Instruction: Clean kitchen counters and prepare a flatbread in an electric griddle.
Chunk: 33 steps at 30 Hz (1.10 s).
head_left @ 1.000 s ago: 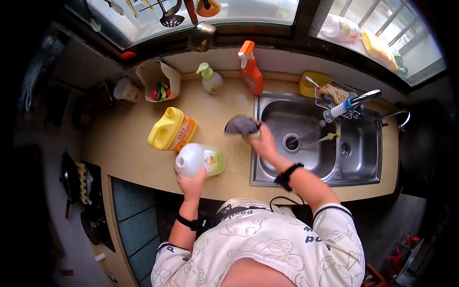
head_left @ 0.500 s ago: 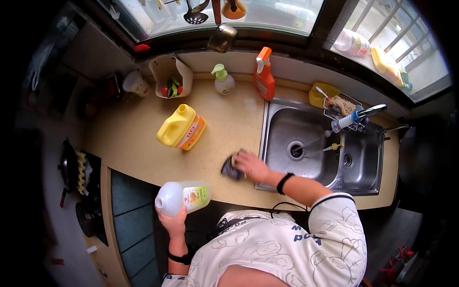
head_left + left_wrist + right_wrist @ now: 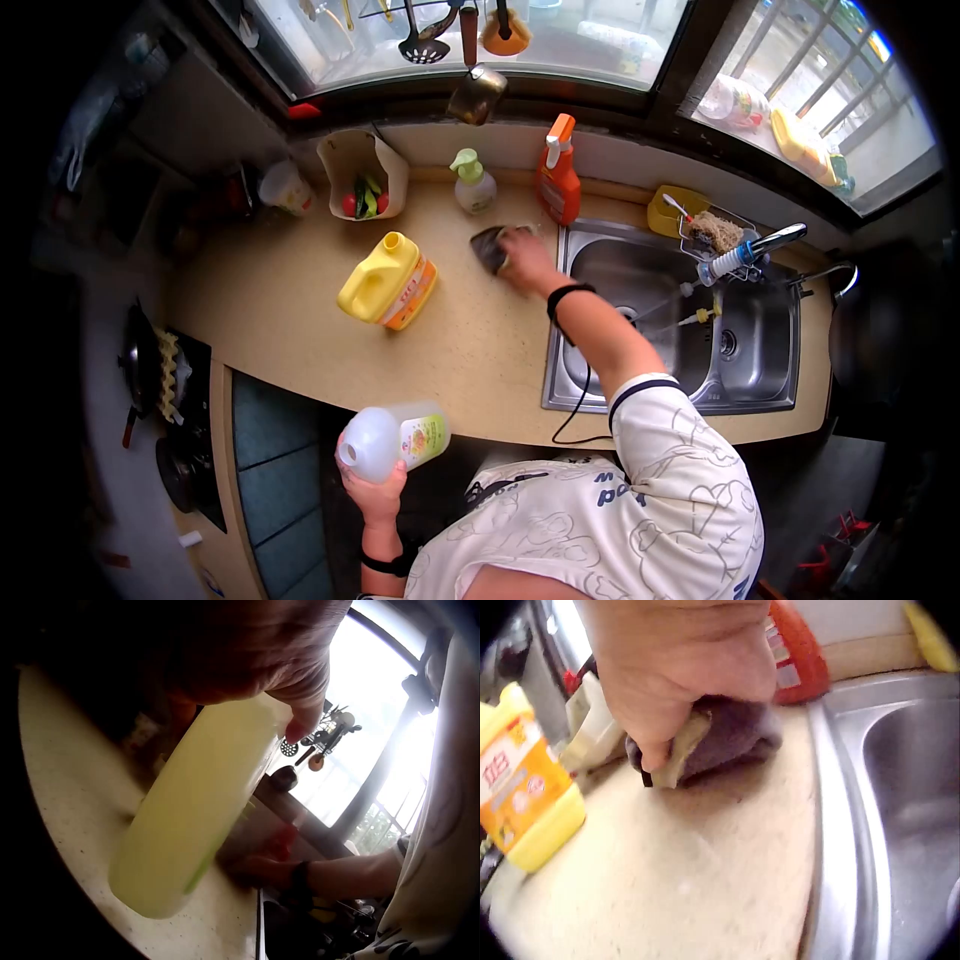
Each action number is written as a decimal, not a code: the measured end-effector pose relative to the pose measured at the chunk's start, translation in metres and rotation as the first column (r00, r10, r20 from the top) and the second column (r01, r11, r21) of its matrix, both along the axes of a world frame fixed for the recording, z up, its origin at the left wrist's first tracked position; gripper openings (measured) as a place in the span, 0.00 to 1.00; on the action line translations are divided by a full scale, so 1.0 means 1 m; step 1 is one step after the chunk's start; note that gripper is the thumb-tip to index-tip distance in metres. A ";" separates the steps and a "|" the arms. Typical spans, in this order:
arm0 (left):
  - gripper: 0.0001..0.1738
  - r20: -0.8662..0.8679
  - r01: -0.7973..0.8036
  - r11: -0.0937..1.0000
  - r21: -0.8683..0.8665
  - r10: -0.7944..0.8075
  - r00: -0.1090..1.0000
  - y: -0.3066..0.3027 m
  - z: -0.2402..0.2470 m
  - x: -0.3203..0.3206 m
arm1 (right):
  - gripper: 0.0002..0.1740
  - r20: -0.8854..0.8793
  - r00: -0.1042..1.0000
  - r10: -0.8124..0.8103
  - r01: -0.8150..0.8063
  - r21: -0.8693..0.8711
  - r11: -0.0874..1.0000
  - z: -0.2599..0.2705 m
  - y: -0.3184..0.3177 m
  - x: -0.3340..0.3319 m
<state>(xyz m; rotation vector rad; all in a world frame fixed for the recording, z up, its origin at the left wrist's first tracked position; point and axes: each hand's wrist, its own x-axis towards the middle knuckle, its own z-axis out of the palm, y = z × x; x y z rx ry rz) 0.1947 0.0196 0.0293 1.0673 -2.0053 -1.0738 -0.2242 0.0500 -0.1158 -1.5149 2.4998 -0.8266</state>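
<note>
My left hand (image 3: 375, 494) grips a translucent, uncapped detergent bottle (image 3: 376, 452) by its top, over the counter's front edge. In the left wrist view the bottle (image 3: 191, 810) hangs tilted, with the thumb at its shoulder. My right hand (image 3: 525, 260) presses a grey cloth (image 3: 487, 250) on the countertop, left of the sink. Up close in the right wrist view, the cloth (image 3: 735, 742) is bunched under the fingers, with a beige edge beside the thumb. Left of the cloth stands a yellow jug (image 3: 385, 285) with an orange label.
An orange spray bottle (image 3: 560, 190) and a green-topped pump bottle (image 3: 474, 190) stand by the back wall. The double steel sink (image 3: 555, 350) lies to the right, under a tap (image 3: 770, 240) with water running. A beige bin (image 3: 390, 160) with vegetables sits at the back left.
My right hand swept the cloth toward the counter's front, then back toward the wall. The left hand drew the bottle from beside the yellow jug to the front edge.
</note>
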 end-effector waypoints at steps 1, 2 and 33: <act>0.40 -0.001 0.010 1.000 -0.007 -0.010 1.000 -0.002 0.001 -0.002 | 0.25 -0.080 0.990 0.112 -0.115 -0.035 0.993 -0.005 0.000 0.017; 0.41 0.005 0.030 0.999 -0.046 -0.030 1.000 -0.002 0.002 -0.005 | 0.22 -0.100 0.966 0.238 -0.251 -0.145 0.957 -0.015 0.001 0.037; 0.45 -0.019 0.234 0.968 0.094 -0.233 0.972 -0.005 0.000 -0.057 | 0.28 0.556 0.828 0.066 -0.231 0.232 0.945 0.015 0.073 0.016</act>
